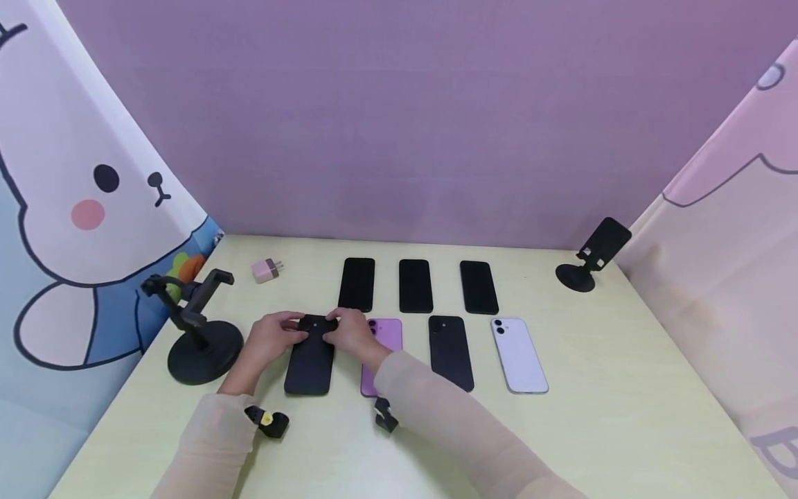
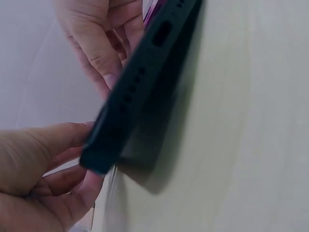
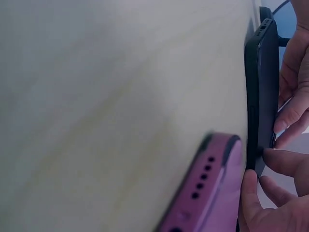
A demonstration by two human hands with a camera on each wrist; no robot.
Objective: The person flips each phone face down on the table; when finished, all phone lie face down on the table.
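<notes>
Both hands are at the upper end of a black phone (image 1: 309, 364), which lies back up on the table at the left of the front row. At its left edge, the left hand (image 1: 269, 338) pinches a corner between thumb and fingers. The right hand (image 1: 354, 334) grips the opposite upper corner, with thumb and fingertips on the edge in the right wrist view. The phone's bottom edge, with a port and small holes, faces the left wrist camera. Beside it lies a pink phone (image 1: 391, 333), partly hidden under the right forearm.
Another black phone (image 1: 450, 350) and a white phone (image 1: 519, 355) continue the front row. Behind lie three dark phones, the middle one (image 1: 415, 285) among them. A black stand (image 1: 206, 352) and pink charger (image 1: 264, 271) are at left, a smaller stand (image 1: 575, 277) at right.
</notes>
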